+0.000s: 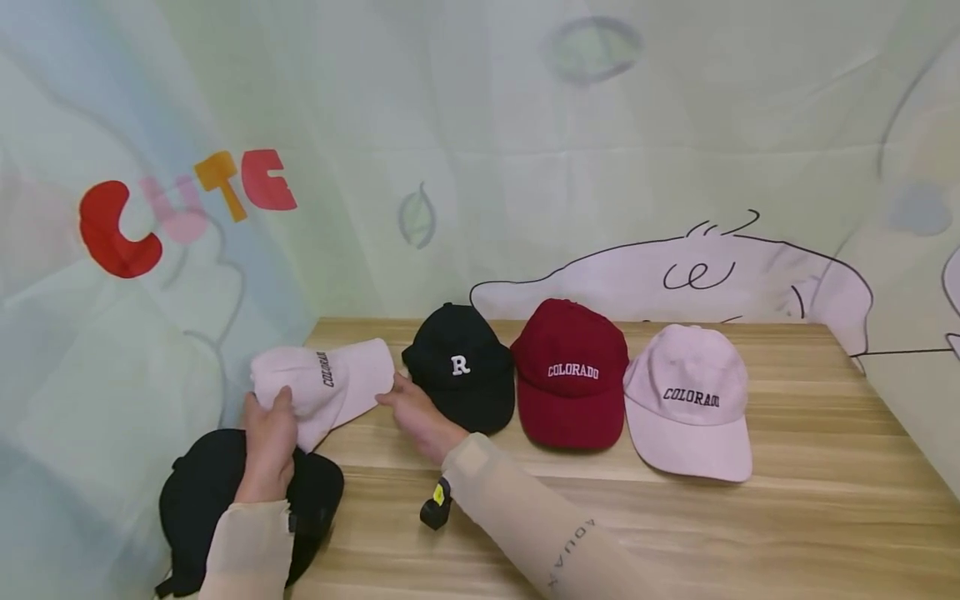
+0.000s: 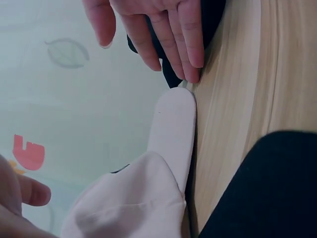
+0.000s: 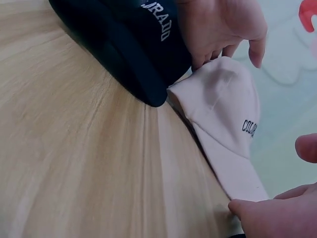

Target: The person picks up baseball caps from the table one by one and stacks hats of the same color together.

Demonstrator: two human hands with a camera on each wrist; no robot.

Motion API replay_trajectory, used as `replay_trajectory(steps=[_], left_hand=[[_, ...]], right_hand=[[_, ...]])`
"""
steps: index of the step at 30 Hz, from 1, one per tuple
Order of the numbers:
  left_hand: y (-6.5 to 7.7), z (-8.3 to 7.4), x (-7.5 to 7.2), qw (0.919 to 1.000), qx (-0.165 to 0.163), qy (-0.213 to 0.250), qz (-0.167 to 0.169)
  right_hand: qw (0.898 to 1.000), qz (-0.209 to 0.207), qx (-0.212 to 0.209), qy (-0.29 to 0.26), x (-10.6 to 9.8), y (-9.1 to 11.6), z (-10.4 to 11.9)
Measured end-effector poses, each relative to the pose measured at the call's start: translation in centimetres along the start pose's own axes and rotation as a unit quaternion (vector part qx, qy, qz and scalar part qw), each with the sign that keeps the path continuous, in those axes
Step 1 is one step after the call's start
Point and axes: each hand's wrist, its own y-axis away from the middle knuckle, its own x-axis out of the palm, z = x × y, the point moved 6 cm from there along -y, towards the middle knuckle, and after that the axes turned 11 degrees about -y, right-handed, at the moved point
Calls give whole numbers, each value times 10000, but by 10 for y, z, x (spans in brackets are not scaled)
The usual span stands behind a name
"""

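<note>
A pale pink cap (image 1: 300, 379) with dark COLORADO lettering lies on its side at the table's left, its brim toward the right. At its crown is my left hand (image 1: 268, 442), the fingers touching the back edge and the thumb standing apart in the right wrist view. My right hand (image 1: 423, 421) touches the tip of the brim. In the left wrist view the right hand's fingers (image 2: 188, 34) are nearly straight. A black cap (image 1: 198, 500) lies partly hidden under my left forearm; its white lettering is partly visible in the right wrist view.
To the right stand a black cap with a white R (image 1: 461, 367), a dark red COLORADO cap (image 1: 572, 375) and another pink COLORADO cap (image 1: 690, 400) in a row. They rest on a wooden table (image 1: 825, 517). A printed cloth (image 1: 360, 125) hangs behind and at the left.
</note>
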Motion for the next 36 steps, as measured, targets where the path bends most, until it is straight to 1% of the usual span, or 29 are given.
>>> replay_trajectory(steps=[3, 7, 10, 13, 16, 19, 23, 27, 31, 36], left_hand=[[-4, 3, 3, 9999, 1, 110, -72], [-6, 4, 3, 9994, 15, 269, -210], [-7, 4, 3, 9988, -78, 362, -309], [-8, 4, 4, 9975, -287, 449, -472], [-10, 0, 9, 9951, -399, 615, -661], [-13, -3, 14, 9930, -445, 779, -763], [-17, -7, 20, 9920, -404, 987, -675], [-16, -14, 21, 9919, -282, 1112, -551], [-11, -23, 16, 9923, -87, 1071, -624], [3, -40, 5, 9926, 266, 825, -852]], right_hand=[[9998, -137, 127, -54, -4, -2, -5], [9994, -139, 278, -158, -5, -3, -10], [9989, -72, 304, -342, -6, -4, -10], [9974, -76, 307, -646, -7, -5, -10], [9947, -88, 361, -958, -8, -7, -11], [9928, -76, 400, -1128, -9, -7, -11], [9917, -80, 431, -1207, -8, -6, -9], [9921, 23, 435, -1176, -6, -4, -6], [9940, 190, 341, -1026, -3, -3, -2], [9967, 285, 210, -734, 2, 4, 6]])
